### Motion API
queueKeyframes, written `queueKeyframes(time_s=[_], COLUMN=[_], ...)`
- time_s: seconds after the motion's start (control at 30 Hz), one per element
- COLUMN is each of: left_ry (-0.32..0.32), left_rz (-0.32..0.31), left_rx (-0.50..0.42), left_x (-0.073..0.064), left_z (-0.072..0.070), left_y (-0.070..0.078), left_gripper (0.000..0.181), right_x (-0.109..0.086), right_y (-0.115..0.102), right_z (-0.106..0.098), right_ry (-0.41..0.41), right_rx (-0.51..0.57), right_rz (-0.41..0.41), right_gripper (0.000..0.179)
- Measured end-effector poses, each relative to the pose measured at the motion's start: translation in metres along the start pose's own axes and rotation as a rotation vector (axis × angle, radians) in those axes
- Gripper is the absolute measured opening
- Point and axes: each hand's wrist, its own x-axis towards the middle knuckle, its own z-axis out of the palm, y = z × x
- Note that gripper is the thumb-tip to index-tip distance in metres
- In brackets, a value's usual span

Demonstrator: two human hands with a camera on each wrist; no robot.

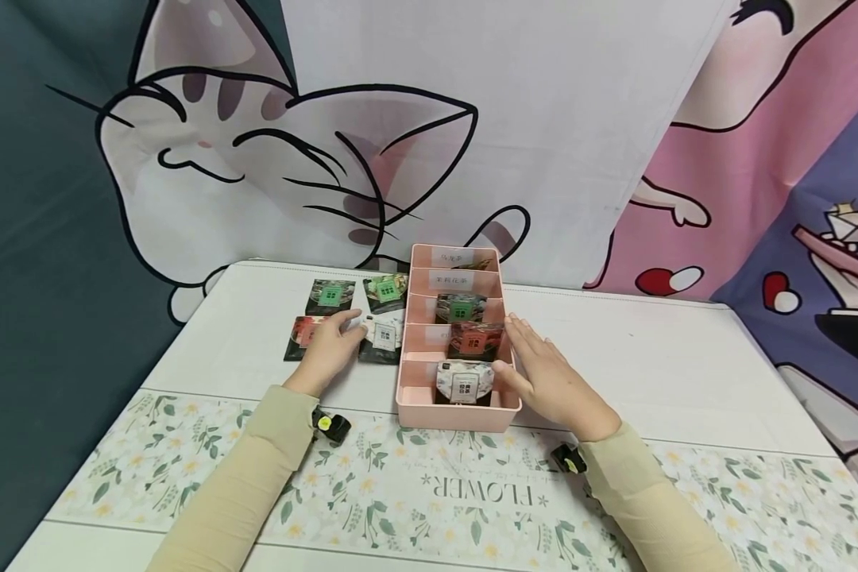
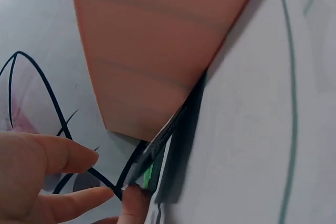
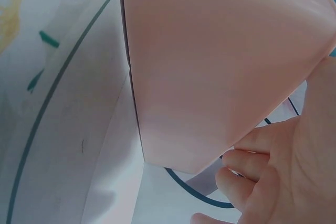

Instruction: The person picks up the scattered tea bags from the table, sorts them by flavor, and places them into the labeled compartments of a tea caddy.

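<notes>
A pink divided box (image 1: pixel 460 417) stands lengthwise on the table, holding black-based tea packets: a white one (image 1: pixel 465 383), a red one (image 1: pixel 475 341) and a green one (image 1: pixel 461 308). Left of it lie several more packets. My left hand (image 1: pixel 331 349) has its fingertips at the left edge of a white tea packet (image 1: pixel 382 338). In the left wrist view that edge tilts up beside the fingertips (image 2: pixel 135 203), with the thumb apart from it. My right hand (image 1: pixel 554 381) rests along the box's right rim, fingers extended; its palm (image 3: pixel 294 171) shows beside the wall.
A green packet (image 1: pixel 330 295) and a yellow-green one (image 1: pixel 386 291) lie behind the left hand; a red one (image 1: pixel 303 338) is partly covered by it. Paper labels mark the box's compartments. A cat-print cloth (image 1: pixel 372 48) hangs behind the table, and a flower-print strip (image 1: pixel 372 492) runs in front.
</notes>
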Motion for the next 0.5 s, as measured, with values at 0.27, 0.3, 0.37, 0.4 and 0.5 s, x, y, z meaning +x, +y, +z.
queueKeyframes(time_s=[0.27, 0.3, 0.37, 0.4, 0.5], left_ry=[-0.027, -0.027, -0.034, -0.039, -0.049], left_rz=[-0.067, -0.073, -0.082, -0.089, -0.098], left_rx=[-0.206, -0.213, -0.232, -0.243, -0.273], left_x=[0.0048, 0.0048, 0.0049, 0.0047, 0.0049], left_z=[-0.001, -0.0011, -0.0016, -0.0021, -0.0026], left_y=[-0.0062, -0.0061, -0.006, -0.0053, -0.0043], left_gripper=[0.059, 0.059, 0.059, 0.06, 0.06], right_x=[0.0004, 0.0003, 0.0003, 0.0003, 0.0002], right_y=[-0.0001, -0.0001, -0.0002, -0.0004, -0.0005], right_z=[0.0003, 0.0003, 0.0002, 0.0001, 0.0], right_ry=[0.007, 0.007, 0.005, 0.004, 0.005], right_rx=[0.008, 0.008, 0.01, 0.012, 0.012], right_rz=[-0.006, -0.006, -0.003, -0.002, -0.002], right_gripper=[0.078, 0.078, 0.078, 0.078, 0.077])
